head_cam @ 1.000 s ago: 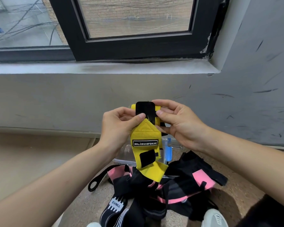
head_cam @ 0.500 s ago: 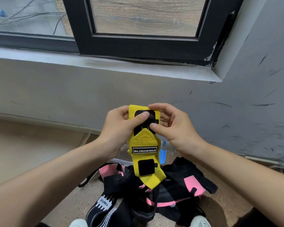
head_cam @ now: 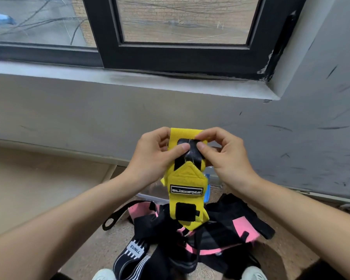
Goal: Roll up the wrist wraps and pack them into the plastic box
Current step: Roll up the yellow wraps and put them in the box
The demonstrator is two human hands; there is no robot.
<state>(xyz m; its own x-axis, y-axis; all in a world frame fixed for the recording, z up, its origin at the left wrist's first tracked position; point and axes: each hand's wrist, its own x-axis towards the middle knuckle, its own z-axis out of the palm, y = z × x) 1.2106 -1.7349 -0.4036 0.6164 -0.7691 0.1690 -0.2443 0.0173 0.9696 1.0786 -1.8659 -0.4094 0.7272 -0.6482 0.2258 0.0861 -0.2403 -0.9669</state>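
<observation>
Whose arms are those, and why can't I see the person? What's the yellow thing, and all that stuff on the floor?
There is no machine here, just a person. The camera sits on their head and looks down, so you see only their arms, as if they were yours. The left hand and right hand both pinch the top of a yellow wrist wrap, which hangs down between them. On the floor lies a pile of black and pink wraps and a black and white one. Behind the yellow wrap sits a clear plastic box for packing them. Above is a window.
</observation>
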